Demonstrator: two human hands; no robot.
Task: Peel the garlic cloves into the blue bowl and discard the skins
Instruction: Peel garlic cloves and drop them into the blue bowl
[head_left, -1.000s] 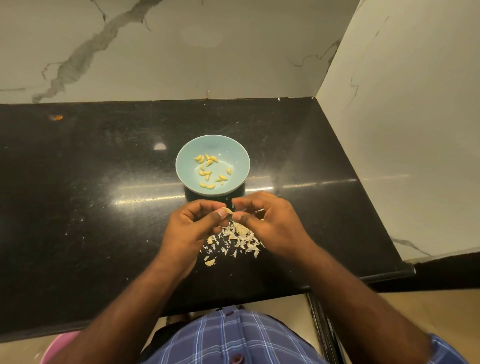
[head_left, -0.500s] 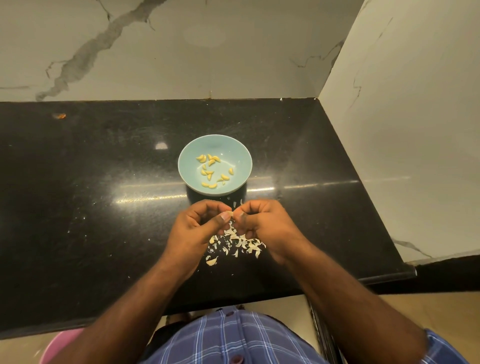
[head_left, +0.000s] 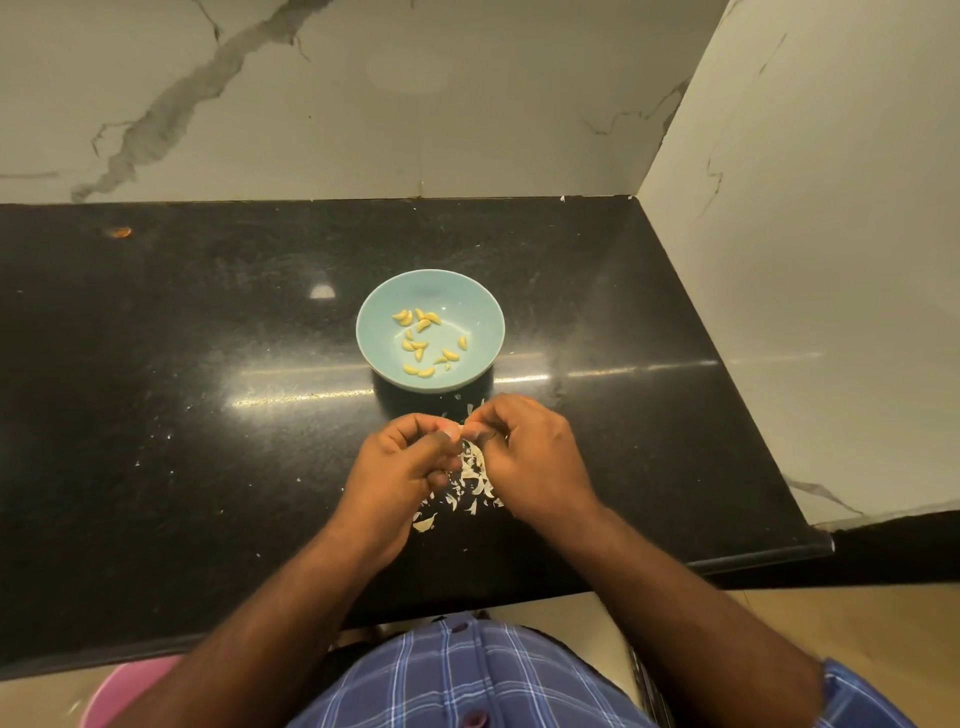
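A light blue bowl (head_left: 470, 296) sits on the black counter (head_left: 182, 389) and holds several peeled yellow garlic cloves (head_left: 418, 345). Just in front of it, my left hand (head_left: 400, 467) and my right hand (head_left: 530, 452) meet fingertip to fingertip. Together they pinch a small garlic clove (head_left: 462, 431), of which only a pale sliver shows between the thumbs. Under and between the hands lies a pile of white garlic skins (head_left: 470, 480) on the counter.
Marble walls close the counter at the back (head_left: 415, 104) and on the right (head_left: 805, 260). The counter's front edge runs just below my wrists. A pink object (head_left: 124, 691) shows at the bottom left, below the counter. Tiny skin flecks are scattered left of the pile.
Both hands have stayed in front of the bowl. The right hand's fingers have curled in closer to the left thumb, and less of the clove shows now.
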